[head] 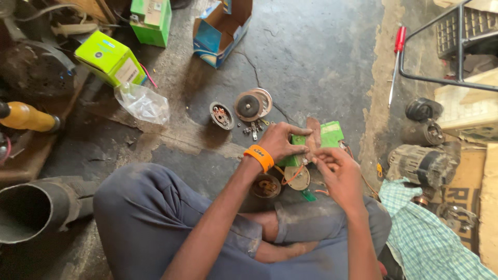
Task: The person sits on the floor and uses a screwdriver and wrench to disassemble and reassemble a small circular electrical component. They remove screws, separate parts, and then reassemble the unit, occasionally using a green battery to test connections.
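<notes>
While among parts [248, 106], both hands [280, 142]

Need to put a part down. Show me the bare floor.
Bare concrete floor lies between the blue open box and the red-handled screwdriver. Crowded: small round parts ahead of the hands, alternators at right.

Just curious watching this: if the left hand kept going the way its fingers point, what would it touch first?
Probably the green box: the left hand points right, fingers already across its near edge; depth is uncertain.
</notes>
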